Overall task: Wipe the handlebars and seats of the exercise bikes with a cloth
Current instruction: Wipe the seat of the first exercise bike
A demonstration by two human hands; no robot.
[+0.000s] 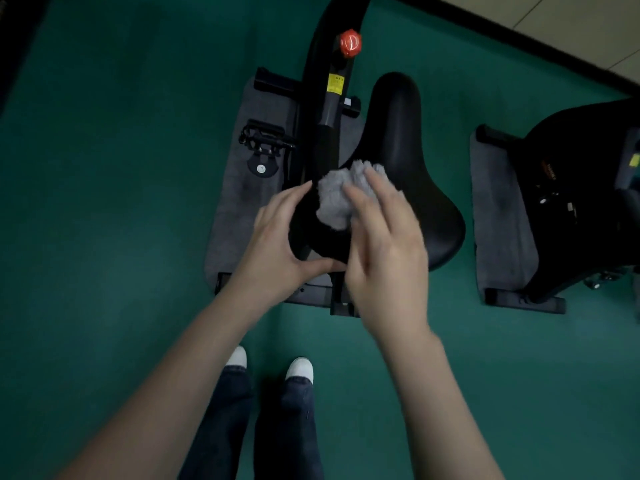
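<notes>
cloth (pixel 330 202): grey, fluffy wad lying on the rear left of the seat (pixel 398 133); judged light, soft, easily bunched.
seat: black, smooth, apparently firm and slightly slick.
right hand (pixel 384 244): fingers nearly straight, pressing the cloth down.
left hand (pixel 277 237): fingers curled round the seat's rear edge, steadying it.
hold: a flat palm over the wad probably serves best.
</notes>
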